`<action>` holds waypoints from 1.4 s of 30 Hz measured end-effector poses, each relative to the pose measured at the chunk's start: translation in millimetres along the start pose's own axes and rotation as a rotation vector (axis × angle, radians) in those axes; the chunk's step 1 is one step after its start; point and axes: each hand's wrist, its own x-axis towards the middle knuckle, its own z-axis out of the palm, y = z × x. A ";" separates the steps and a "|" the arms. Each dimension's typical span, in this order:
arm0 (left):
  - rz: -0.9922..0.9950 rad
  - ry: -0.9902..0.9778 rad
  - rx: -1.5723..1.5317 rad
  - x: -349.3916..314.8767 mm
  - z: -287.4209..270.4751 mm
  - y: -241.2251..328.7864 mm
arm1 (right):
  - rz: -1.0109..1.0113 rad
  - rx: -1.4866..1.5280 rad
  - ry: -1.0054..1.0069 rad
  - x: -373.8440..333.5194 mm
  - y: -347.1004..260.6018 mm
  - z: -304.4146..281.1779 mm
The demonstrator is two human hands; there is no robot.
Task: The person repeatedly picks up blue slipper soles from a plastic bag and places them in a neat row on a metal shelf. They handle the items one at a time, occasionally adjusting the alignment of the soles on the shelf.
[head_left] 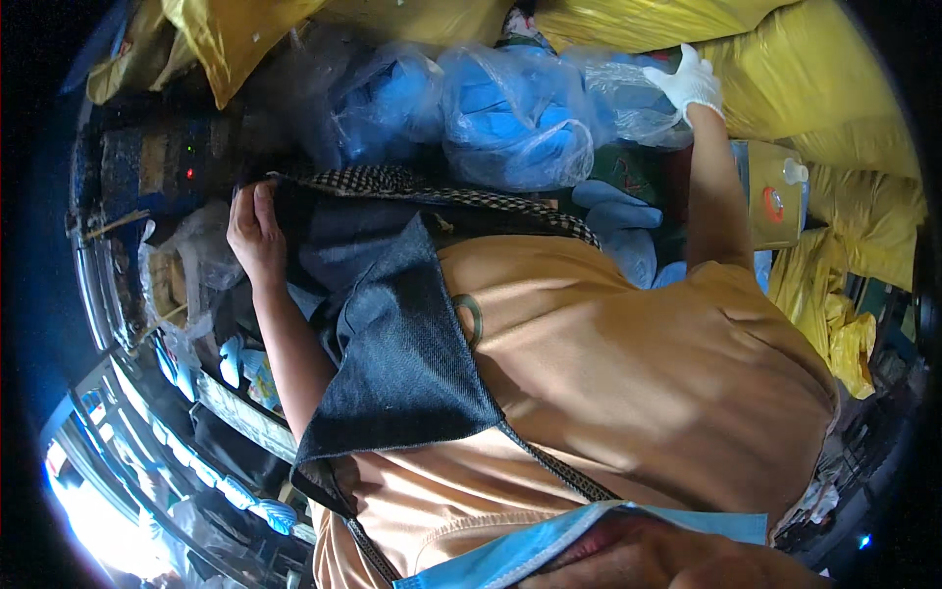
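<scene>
Head view: the bare left hand (pixel 253 234) pinches the dark denim apron's (pixel 392 344) edge at centre left. The white-gloved right hand (pixel 690 80), grip spread open, rests on clear plastic bags of blue gloves (pixel 520 123) at upper right.

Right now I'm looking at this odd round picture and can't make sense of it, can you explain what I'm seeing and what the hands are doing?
This is one picture from a wide fisheye camera worn on a person's head, looking down their own body, so edges curve. The tan shirt fills the middle. The left hand, bare, grips the edge of a dark denim cloth with a checkered trim. The right hand, in a white glove, reaches out with fingers spread onto clear plastic bags of blue material. Yellow sacks lie around. A light blue face mask shows at the bottom.
</scene>
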 end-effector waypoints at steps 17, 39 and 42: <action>-0.470 -1.220 -1.178 31.3 171.6 210.7 | -0.688 0.839 -0.316 -102.0 -115.6 -26.9; -0.386 -1.325 -1.404 39.8 194.2 237.9 | -0.635 0.038 -0.425 33.0 57.9 239.8; -0.342 -1.261 -1.213 36.9 190.1 223.2 | -0.671 -0.201 -0.241 53.4 79.5 243.7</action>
